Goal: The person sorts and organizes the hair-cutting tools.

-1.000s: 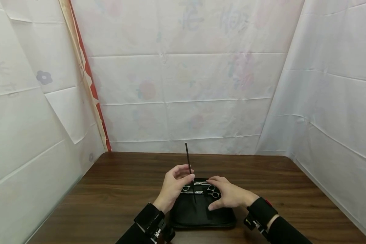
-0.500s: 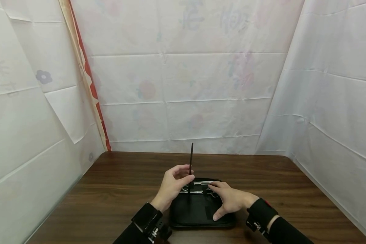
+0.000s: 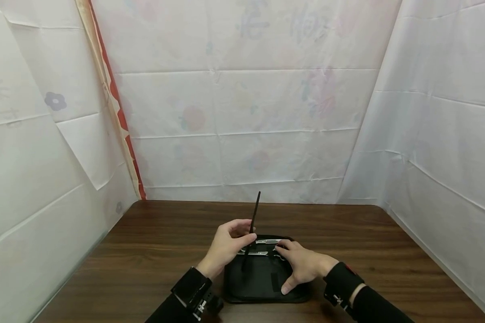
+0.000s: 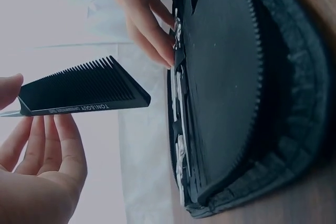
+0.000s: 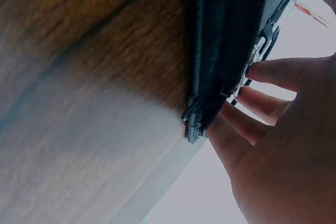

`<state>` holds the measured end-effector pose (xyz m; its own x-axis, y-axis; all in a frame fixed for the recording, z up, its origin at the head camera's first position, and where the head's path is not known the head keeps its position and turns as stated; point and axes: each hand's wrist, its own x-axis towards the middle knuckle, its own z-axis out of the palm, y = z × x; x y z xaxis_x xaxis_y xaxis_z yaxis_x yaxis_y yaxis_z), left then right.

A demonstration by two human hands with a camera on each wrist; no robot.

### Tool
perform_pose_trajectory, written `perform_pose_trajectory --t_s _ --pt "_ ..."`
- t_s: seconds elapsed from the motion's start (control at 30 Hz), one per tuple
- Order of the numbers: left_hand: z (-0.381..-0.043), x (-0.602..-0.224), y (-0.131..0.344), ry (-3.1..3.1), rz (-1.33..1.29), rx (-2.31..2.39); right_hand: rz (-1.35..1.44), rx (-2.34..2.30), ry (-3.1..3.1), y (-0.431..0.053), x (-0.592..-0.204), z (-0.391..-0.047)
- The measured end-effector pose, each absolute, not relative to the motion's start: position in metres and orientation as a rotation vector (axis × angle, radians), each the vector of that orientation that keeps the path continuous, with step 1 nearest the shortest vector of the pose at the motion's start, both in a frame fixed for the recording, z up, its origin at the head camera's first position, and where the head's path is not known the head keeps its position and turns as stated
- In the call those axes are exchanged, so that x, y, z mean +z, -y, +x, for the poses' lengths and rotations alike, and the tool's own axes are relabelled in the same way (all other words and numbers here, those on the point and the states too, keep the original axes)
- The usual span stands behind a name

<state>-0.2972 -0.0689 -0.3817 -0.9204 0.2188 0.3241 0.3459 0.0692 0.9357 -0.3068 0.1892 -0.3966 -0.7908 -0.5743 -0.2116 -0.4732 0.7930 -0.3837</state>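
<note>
My left hand point(image 3: 225, 246) pinches a black tail comb point(image 4: 86, 93) between thumb and fingers, above the left side of a black zip case point(image 3: 256, 285). In the left wrist view its teeth face up and white lettering runs along the spine. Two pairs of silver scissors, a far pair point(image 3: 266, 241) and a nearer pair point(image 3: 255, 253), lie across the back of the case. My right hand point(image 3: 303, 264) rests over the case's right side. Its fingertips touch near the scissors' handles and partly cover them, while the thumb spreads toward the front.
The case lies on a brown wooden table point(image 3: 153, 260). White printed sheets surround it, with a back sheet point(image 3: 242, 112), a left sheet point(image 3: 36, 157) and a right sheet point(image 3: 440, 134). A dark strap point(image 3: 275, 281) shows on the case near my right thumb.
The comb's upper end has swung to the right, from leaning left to leaning right. My right hand has shifted slightly toward me, covering more of the scissors' handles.
</note>
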Motion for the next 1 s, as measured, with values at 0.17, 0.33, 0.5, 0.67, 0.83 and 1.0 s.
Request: perform_pose_trajectory --t_s 0.17,0.33,0.5,0.67,0.83,1.0 --pt "-0.298 -0.380 0.071 2.259 -0.641 -1.944 -0.817 -0.408 -2.690 -0.188 -0.396 -0.306" --pt "-0.298 -0.379 0.075 2.313 -0.680 -1.888 -0.831 -0.386 -2.694 -0.187 -0.395 -0.306" --pt "-0.298 -0.379 0.077 2.356 -0.732 -1.827 -0.825 -0.359 -2.696 -0.186 -0.393 -0.304" --pt "-0.300 -0.377 0.080 2.381 -0.794 -1.727 -0.818 -0.351 -2.693 -0.185 -0.391 -0.303" --pt "-0.300 -0.376 0.082 2.422 -0.840 -1.600 -0.801 -0.346 -2.692 -0.185 -0.391 -0.302" --pt "-0.298 -0.376 0.081 2.483 -0.879 -1.430 -0.789 -0.322 -2.696 -0.185 -0.391 -0.302"
